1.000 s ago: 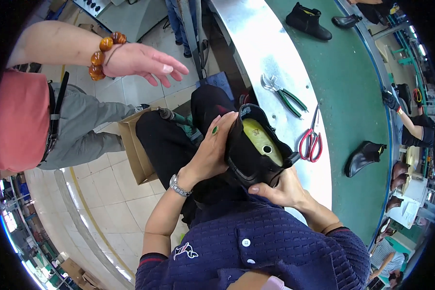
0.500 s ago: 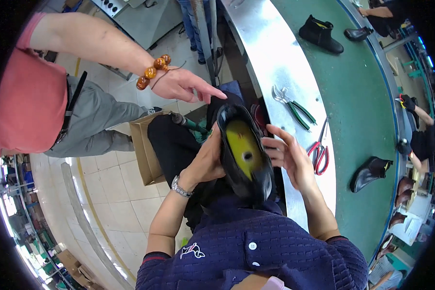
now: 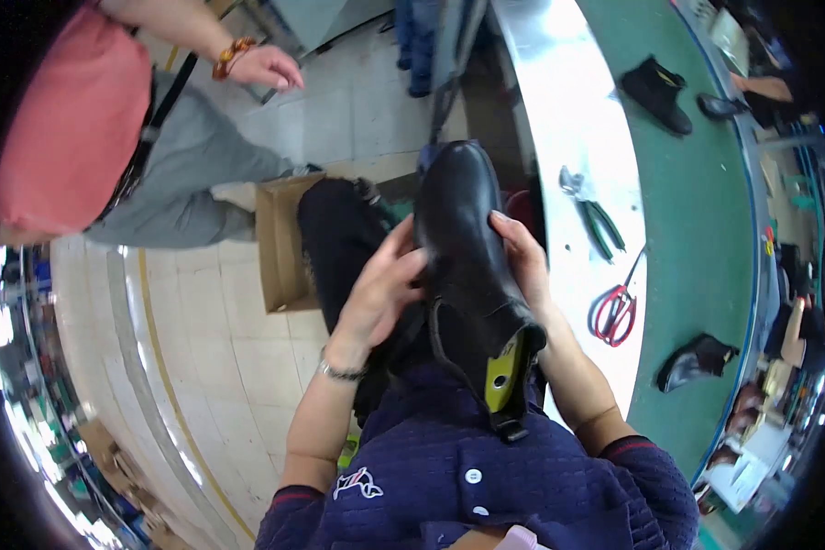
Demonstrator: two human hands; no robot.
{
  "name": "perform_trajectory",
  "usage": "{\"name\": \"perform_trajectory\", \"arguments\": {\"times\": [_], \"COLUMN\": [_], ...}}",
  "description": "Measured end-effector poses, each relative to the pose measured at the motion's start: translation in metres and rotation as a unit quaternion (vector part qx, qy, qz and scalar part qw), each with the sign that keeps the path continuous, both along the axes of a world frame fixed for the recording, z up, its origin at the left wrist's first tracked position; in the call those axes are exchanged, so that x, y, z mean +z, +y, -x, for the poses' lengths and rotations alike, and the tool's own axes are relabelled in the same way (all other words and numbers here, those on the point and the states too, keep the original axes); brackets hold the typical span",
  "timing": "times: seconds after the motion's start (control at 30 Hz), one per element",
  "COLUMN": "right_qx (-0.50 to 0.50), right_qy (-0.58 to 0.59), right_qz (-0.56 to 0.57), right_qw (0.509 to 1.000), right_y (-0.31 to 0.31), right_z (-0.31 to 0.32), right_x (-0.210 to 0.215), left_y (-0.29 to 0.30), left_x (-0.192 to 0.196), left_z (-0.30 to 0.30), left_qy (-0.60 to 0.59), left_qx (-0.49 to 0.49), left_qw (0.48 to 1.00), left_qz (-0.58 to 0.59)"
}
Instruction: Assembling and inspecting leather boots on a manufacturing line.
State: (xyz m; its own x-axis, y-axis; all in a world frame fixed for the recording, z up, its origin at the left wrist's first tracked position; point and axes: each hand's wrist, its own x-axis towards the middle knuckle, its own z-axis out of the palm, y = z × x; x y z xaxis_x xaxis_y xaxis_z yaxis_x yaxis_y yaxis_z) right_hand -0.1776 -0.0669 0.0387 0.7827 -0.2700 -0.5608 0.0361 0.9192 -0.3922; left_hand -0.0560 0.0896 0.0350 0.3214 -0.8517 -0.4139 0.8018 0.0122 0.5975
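Observation:
A black ankle boot (image 3: 463, 215) is between my hands above my lap, toe pointing away from me. Its opening faces me and shows a yellow-green lining (image 3: 501, 378) with a dark round spot; a pull tab hangs at the heel. My left hand (image 3: 382, 284) is curled against the boot's left side, its fingertips partly hidden by the shoe. On the other side my right hand (image 3: 524, 261) grips the boot, thumb on the upper and the other fingers hidden.
Green-handled pliers (image 3: 596, 215) and red-handled scissors (image 3: 616, 316) lie on the metal bench (image 3: 568, 92) at right. Black boots (image 3: 658, 96) stand on the green belt (image 3: 678, 247) beyond. A cardboard box (image 3: 284, 243) is left of my leg. A person in a pink shirt (image 3: 73, 119) stands at left.
The boot has turned from showing its opening to showing its upper, toe now away from me. My right hand has closed on it. The other person's pointing hand has drawn back left.

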Motion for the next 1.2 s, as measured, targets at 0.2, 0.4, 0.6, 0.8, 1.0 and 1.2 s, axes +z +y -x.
{"name": "perform_trajectory", "arguments": {"times": [0.2, 0.4, 0.6, 0.8, 1.0, 1.2], "right_qx": [0.145, 0.214, 0.122, 0.054, 0.077, -0.033], "right_qy": [0.024, 0.043, 0.006, -0.182, -0.213, -0.024], "right_qz": [0.166, 0.224, 0.244, 0.233, 0.313, 0.277], "right_qw": [0.975, 0.950, 0.962, 0.954, 0.923, 0.960], "right_y": [-0.014, -0.019, 0.000, -0.025, -0.084, -0.083], "right_z": [0.009, 0.004, -0.020, -0.053, -0.075, -0.063], "right_x": [0.000, 0.002, 0.017, 0.041, 0.086, 0.049], "left_y": [-0.003, -0.001, 0.003, 0.025, 0.003, -0.037], "left_x": [0.000, 0.005, 0.010, 0.017, 0.099, 0.056], "left_z": [0.013, 0.019, 0.010, -0.034, -0.092, -0.120], "left_qy": [-0.107, -0.138, -0.175, -0.208, -0.793, -0.886], "left_qx": [-0.001, 0.024, 0.060, -0.117, 0.025, -0.006], "left_qw": [0.993, 0.988, 0.982, 0.970, 0.599, 0.454], "left_qz": [-0.056, -0.071, -0.032, 0.035, -0.112, -0.095]}}
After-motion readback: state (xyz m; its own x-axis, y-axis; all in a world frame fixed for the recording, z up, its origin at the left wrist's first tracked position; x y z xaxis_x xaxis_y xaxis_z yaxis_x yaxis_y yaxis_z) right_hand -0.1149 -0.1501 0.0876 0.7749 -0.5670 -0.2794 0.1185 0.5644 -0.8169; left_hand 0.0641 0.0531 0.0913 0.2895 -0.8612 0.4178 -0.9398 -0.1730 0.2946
